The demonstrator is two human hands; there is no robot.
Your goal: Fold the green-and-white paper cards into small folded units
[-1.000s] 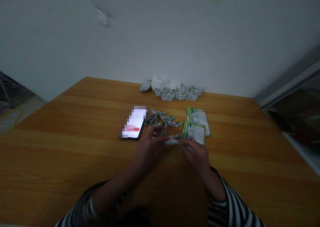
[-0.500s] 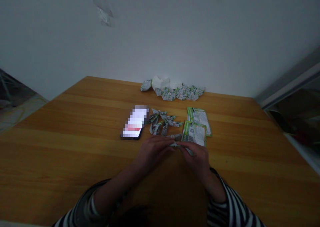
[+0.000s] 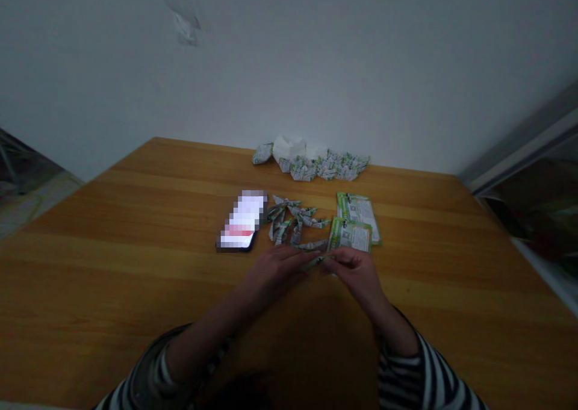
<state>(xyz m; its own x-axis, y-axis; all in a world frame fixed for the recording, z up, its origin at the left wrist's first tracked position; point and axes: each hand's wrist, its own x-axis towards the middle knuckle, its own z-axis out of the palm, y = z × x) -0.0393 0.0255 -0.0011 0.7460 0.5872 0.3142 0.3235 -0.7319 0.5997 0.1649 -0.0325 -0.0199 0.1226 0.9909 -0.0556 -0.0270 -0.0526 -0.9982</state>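
My left hand (image 3: 277, 270) and my right hand (image 3: 354, 273) meet over the wooden table (image 3: 135, 259), both pinched on one small folded paper piece (image 3: 316, 259) printed green and white. Only a sliver of that piece shows between the fingertips. Just beyond the hands lies a cluster of several folded paper pieces (image 3: 293, 220). To the right of the cluster sit two flat green-and-white paper sheets (image 3: 354, 222), overlapping. A phone (image 3: 241, 222) with a lit screen lies to the left of the cluster.
A row of several more folded paper shapes (image 3: 316, 163) lies along the far table edge against the white wall. A window frame and ledge (image 3: 528, 157) run along the right side. My striped sleeves show at the bottom.
Both hands have drawn together and a little towards me, closing round the folded paper piece, so less of it shows. Nothing else on the table has moved.
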